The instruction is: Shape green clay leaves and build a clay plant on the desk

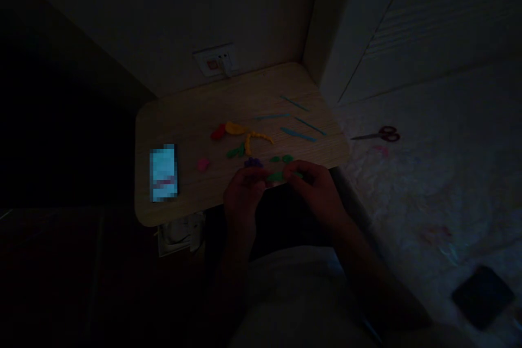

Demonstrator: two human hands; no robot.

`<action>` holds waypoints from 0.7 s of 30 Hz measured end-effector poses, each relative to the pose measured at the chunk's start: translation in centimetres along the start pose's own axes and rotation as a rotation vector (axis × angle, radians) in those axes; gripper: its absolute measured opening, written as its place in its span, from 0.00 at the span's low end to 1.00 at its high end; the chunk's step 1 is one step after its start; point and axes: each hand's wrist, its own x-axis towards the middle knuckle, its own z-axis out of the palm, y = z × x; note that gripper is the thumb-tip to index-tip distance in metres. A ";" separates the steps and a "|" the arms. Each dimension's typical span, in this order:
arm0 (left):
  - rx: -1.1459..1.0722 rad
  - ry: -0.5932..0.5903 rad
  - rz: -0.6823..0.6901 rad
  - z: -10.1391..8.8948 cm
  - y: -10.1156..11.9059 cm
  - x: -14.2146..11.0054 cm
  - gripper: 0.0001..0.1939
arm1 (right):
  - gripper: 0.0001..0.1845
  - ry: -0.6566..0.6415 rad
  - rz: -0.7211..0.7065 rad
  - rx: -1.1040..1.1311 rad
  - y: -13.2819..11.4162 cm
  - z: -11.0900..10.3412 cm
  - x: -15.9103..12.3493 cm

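In the dim head view, my right hand [314, 187] pinches a flattened light-green piece of modelling clay [276, 176] at the table's front edge. My left hand [243, 193] is at the left of that piece, its fingers curled together; whatever they hold is hidden. Just beyond the left fingers sits a cluster of purple clay balls [253, 162]. Two small green clay pieces [287, 158] lie beyond the right fingers. Farther back are a twisted yellow clay strand [248, 142], a darker green clay piece [235, 151], an orange-yellow lump [234, 128] and a red lump [218, 132].
A pink clay lump [203, 164] and a lit, pixelated phone [163, 173] lie on the left of the small wooden table [183, 114]. Several blue modelling tools [297, 134] are at its right. Red-handled scissors [377, 135] rest beyond the right edge. A wall socket [216, 61] is behind.
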 end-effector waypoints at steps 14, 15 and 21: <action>0.553 -0.278 0.196 -0.4 1.6 3.5 0.09 | 0.08 -0.013 -0.139 -0.316 0.4 -1.0 1.1; 0.575 -0.249 0.223 -0.5 1.7 3.6 0.10 | 0.09 -0.001 -0.141 -0.347 0.5 -1.1 1.3; 0.626 0.036 0.444 -1.8 2.5 2.6 0.02 | 0.09 0.114 -0.128 -0.629 1.3 -0.9 2.6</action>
